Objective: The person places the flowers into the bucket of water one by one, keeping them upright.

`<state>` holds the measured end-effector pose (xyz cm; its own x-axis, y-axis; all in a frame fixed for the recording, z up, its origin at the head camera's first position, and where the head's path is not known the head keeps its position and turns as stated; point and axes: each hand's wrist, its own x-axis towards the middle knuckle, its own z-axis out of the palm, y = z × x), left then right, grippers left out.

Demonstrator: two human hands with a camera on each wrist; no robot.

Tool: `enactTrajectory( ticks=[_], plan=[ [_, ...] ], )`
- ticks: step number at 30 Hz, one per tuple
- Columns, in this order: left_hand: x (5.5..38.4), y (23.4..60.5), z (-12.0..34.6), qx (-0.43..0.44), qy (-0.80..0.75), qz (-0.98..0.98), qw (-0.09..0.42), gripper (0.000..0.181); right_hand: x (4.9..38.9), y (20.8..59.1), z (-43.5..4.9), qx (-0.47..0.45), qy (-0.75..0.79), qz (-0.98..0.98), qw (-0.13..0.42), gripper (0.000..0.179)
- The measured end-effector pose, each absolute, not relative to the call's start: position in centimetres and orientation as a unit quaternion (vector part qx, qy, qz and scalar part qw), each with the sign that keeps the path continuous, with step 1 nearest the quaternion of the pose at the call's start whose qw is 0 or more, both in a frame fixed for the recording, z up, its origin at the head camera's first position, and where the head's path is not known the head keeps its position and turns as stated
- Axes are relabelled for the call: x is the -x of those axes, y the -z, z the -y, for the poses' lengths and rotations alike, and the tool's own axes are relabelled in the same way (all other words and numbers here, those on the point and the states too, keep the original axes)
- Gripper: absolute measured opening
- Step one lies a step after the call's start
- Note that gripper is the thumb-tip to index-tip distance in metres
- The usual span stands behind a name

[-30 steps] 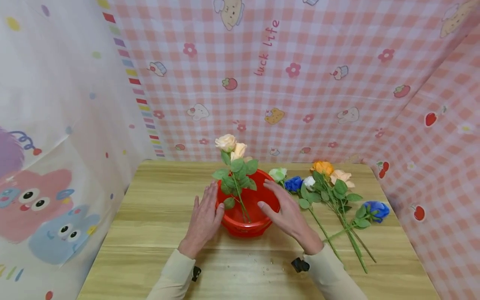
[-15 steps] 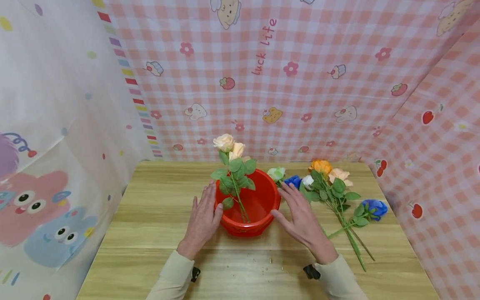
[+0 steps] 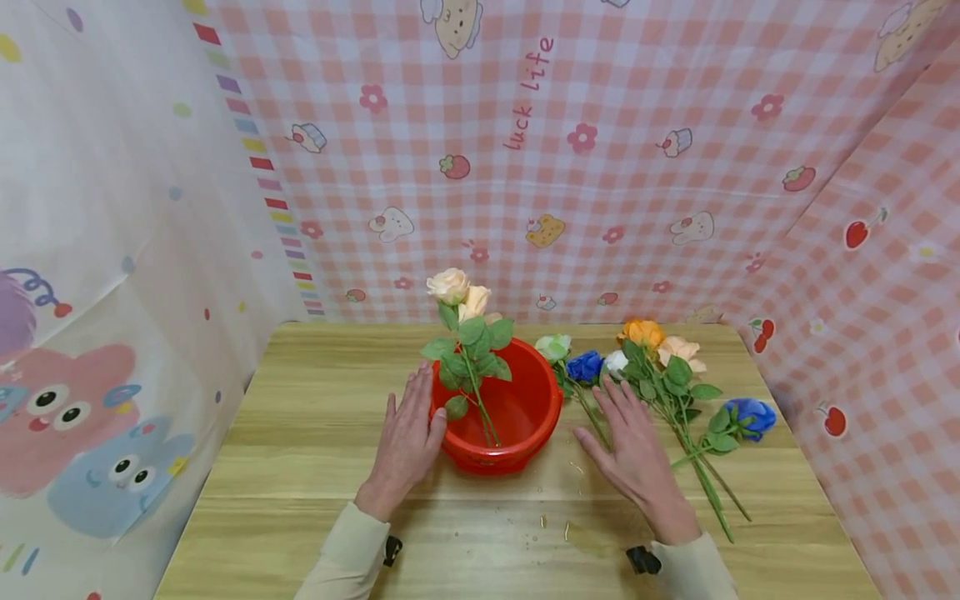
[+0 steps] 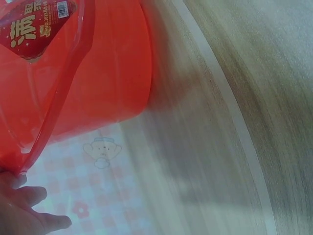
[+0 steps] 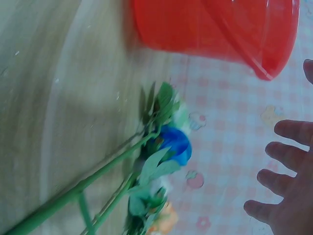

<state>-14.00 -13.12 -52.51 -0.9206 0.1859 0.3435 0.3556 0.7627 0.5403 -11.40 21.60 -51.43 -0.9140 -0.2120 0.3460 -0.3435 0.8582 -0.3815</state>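
Observation:
A red plastic bucket stands on the table, and peach roses with green leaves lean in it, stems inside. Against the bucket's left side rests my left hand, its fingers straight and touching the rim. To the right of the bucket, my right hand hovers with fingers spread and holds nothing. Beneath and beyond it lie artificial flowers: a blue rose, a white rose and a pale green rose. The right wrist view shows the same blue rose apart from the fingers.
Further right lie an orange rose, a peach rose and another blue rose, their stems crossing. Small wet drops dot the wooden table near the front. Patterned cloth walls off the back and sides.
My right hand has moved away from the bucket's right rim to the right, over the flower stems. The left hand stays at the bucket's left side.

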Motion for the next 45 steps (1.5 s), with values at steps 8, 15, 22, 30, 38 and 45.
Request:
enactTrajectory(
  ticks=[8, 15, 22, 30, 38, 45],
  plan=[
    [13.9, 52.5, 13.1, 0.147, 0.314, 0.927, 0.142, 0.065, 10.8, 52.7, -23.7, -0.108, -0.225, 0.955, 0.161, 0.069],
    [13.9, 52.5, 13.1, 0.147, 0.316, 0.927, 0.142, 0.064, 10.3, 53.3, -25.2, -0.070, -0.232, 0.958, 0.155, 0.067],
    [13.8, 52.5, 13.1, 0.147, 0.319, 0.925, 0.142, 0.065, 9.8, 53.8, -26.6, -0.040, -0.255, 0.954, 0.155, 0.065],
    [13.9, 52.6, 13.1, 0.145, 0.318, 0.926, 0.141, 0.065, 8.8, 54.8, -28.0, 0.026, -0.309, 0.942, 0.129, 0.068],
    [14.0, 52.7, 13.1, 0.145, 0.318, 0.927, 0.140, 0.065, 7.6, 55.9, -28.3, 0.108, -0.379, 0.911, 0.121, 0.067],
    [13.9, 52.6, 13.1, 0.142, 0.319, 0.927, 0.135, 0.065, 6.8, 56.7, -28.3, 0.183, -0.455, 0.863, 0.116, 0.067]
  ],
)
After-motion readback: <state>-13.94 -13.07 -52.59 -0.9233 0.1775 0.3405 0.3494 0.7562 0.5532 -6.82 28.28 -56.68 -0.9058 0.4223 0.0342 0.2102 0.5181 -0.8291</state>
